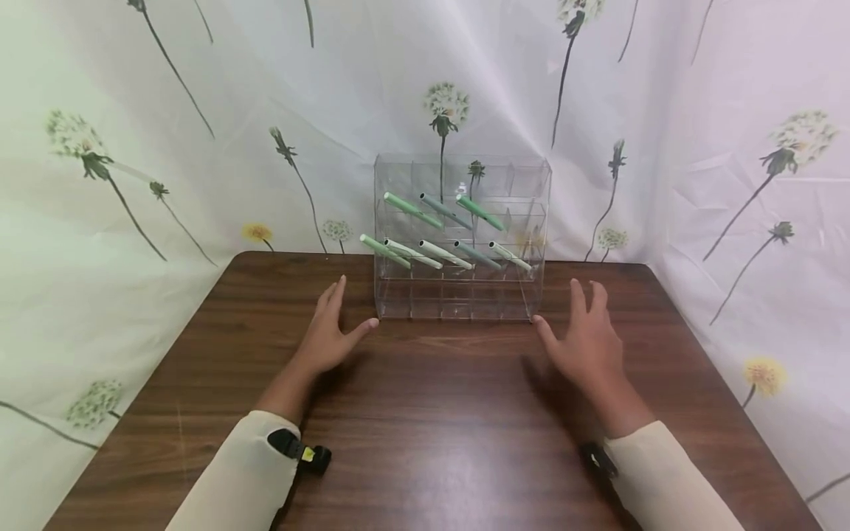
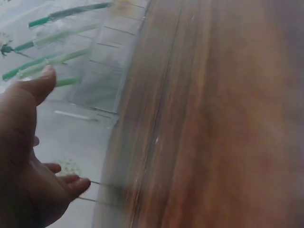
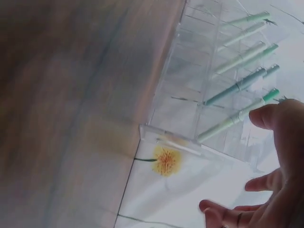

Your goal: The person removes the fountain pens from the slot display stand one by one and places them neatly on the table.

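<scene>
A clear plastic organizer (image 1: 458, 310) with tiered compartments stands upright at the back of the table. Several pens lean in it: the upper tier has a green pen (image 1: 413, 210), a grey-green pen (image 1: 446, 210) and another green pen (image 1: 479, 212). In the tier below are a light green pen (image 1: 385, 251), pale pens (image 1: 446, 254) and a grey-green pen (image 1: 478, 255). My left hand (image 1: 328, 339) is spread, thumb close to the organizer's lower left corner. On the other side my right hand (image 1: 587, 343) is likewise spread, its thumb by the lower right corner. Both hands hold nothing.
The dark wooden table (image 1: 425, 428) runs back to a white cloth (image 1: 319, 96) printed with dandelions, which hangs behind and along both sides. Each sleeve carries a dark strapped device, the left one (image 1: 299, 450) with a yellow mark.
</scene>
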### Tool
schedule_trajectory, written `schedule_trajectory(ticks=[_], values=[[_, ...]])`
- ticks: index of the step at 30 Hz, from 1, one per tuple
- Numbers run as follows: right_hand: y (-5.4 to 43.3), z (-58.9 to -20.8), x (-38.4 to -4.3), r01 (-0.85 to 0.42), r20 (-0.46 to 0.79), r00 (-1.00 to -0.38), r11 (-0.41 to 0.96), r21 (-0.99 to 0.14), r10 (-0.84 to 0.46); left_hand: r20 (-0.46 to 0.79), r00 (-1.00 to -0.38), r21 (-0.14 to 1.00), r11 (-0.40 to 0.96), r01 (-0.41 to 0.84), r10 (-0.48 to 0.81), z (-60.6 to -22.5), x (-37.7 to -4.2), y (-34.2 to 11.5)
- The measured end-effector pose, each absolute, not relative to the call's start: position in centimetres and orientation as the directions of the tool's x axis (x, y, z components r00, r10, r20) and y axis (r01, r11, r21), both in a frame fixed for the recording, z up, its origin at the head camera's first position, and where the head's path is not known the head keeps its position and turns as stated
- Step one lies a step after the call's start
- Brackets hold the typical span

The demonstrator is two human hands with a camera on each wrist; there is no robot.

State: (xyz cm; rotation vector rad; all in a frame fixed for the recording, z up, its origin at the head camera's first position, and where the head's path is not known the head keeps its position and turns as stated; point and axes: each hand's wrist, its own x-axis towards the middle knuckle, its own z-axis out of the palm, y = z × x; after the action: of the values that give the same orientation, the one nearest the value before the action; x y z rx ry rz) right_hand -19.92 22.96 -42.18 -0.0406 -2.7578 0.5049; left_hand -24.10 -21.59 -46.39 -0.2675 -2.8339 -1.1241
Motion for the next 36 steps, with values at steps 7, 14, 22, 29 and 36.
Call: schedule_trajectory(ticks=[7,14,22,29,36], values=[[21.1,-41.5,-21.9,-0.204,0.474,-0.881,0.904,-0.375,-0.002,0.114,-0.987,0.841,0.518,0.157,0.114,-47.0,-25.9,-21.3],[19.6,-40.6,-24.3,-0.370,0.505,-0.861,0.751,-0.546,-0.058,0.098,-0.990,0.910,0.393,0.130,0.099,-47.2,-27.0,-21.2],[19.0,-39.9,-27.1,-0.412,0.456,-0.880,0.691,-0.594,-0.132,0.151,-0.983,0.948,0.266,0.173,0.100,-48.4,-28.4,-20.2],[19.1,-39.9,-28.4,-0.343,0.393,-0.914,0.708,-0.617,-0.100,0.241,-0.961,0.939,0.216,0.266,0.134,-49.2,-29.8,-18.9],[19.1,-40.1,-29.8,-0.333,0.396,-0.914,0.719,-0.610,-0.088,0.236,-0.962,0.944,0.202,0.260,0.134,-49.8,-30.1,-18.4]])
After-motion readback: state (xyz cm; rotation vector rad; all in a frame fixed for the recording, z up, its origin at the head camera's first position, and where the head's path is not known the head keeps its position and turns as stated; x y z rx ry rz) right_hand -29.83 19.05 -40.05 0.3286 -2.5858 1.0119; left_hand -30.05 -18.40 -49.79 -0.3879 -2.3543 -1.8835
